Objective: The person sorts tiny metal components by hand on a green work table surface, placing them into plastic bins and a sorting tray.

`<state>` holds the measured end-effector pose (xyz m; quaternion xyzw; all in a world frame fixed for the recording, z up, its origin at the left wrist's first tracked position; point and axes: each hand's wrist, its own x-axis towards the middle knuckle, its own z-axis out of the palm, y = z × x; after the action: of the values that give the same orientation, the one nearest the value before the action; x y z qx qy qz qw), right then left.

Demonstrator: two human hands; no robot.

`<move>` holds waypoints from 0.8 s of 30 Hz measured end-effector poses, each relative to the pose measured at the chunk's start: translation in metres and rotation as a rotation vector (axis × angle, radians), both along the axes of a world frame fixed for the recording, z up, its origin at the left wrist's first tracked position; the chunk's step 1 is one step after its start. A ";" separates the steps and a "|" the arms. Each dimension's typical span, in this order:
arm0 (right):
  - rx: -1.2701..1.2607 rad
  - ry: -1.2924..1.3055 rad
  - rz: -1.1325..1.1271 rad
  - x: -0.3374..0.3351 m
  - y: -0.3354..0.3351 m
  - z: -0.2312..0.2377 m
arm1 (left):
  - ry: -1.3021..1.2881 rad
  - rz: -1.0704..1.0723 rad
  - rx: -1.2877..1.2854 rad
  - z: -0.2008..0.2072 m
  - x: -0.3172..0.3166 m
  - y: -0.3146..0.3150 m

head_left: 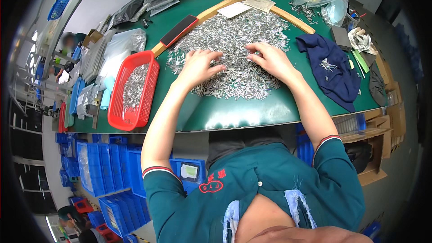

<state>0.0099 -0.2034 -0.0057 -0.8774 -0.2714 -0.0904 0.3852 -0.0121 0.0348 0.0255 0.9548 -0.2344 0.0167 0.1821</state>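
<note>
A wide heap of small silvery metal pins point(234, 78) is spread over the green table point(216, 112). My left hand point(199, 66) rests at the left part of the heap, its thumb and fingers apart. Across from it, my right hand point(270, 60) touches the pins with fingers bent and spread. Between the two hands lie more loose pins, and neither hand visibly grips any. A red plastic basket point(154, 78) to the left of my left hand contains more of the same pins.
Wooden strips point(220, 7) border the heap at the back, with a phone point(179, 30) and paper cards point(234, 10) on them. Navy cloth point(330, 74) lies at right. Plastic bags point(123, 47) sit at left. Blue crates point(101, 166) stand below the table edge.
</note>
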 end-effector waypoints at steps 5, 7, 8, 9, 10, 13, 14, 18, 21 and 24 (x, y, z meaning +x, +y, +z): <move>-0.220 -0.005 -0.040 -0.006 -0.003 0.008 | -0.192 -0.033 0.360 0.002 -0.003 -0.008; -0.290 -0.013 -0.027 -0.006 -0.003 0.007 | -0.241 -0.066 0.427 0.006 0.001 -0.020; -0.327 -0.030 -0.022 -0.007 -0.003 0.006 | -0.251 -0.083 0.431 0.005 0.001 -0.024; -0.324 -0.066 -0.018 -0.009 -0.002 0.000 | -0.262 -0.074 0.464 0.001 0.001 -0.027; -0.388 -0.087 -0.039 -0.011 0.002 0.002 | -0.285 -0.070 0.499 -0.003 0.005 -0.029; -0.296 -0.056 -0.056 -0.009 0.005 -0.010 | -0.336 -0.095 0.423 -0.011 0.013 -0.043; -0.281 -0.055 -0.068 -0.009 0.007 -0.012 | -0.344 -0.092 0.409 -0.011 0.014 -0.047; -0.214 -0.037 -0.093 -0.007 0.010 -0.016 | -0.383 -0.134 0.451 -0.012 0.016 -0.055; -0.147 -0.066 -0.085 -0.005 0.011 -0.021 | -0.381 -0.126 0.406 -0.014 0.015 -0.054; -0.075 -0.075 -0.070 -0.004 0.015 -0.026 | -0.400 -0.133 0.366 -0.020 0.013 -0.053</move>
<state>0.0058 -0.1888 -0.0313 -0.8961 -0.2580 -0.1263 0.3384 0.0009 -0.0186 0.0057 0.9320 -0.3272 0.1503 -0.0427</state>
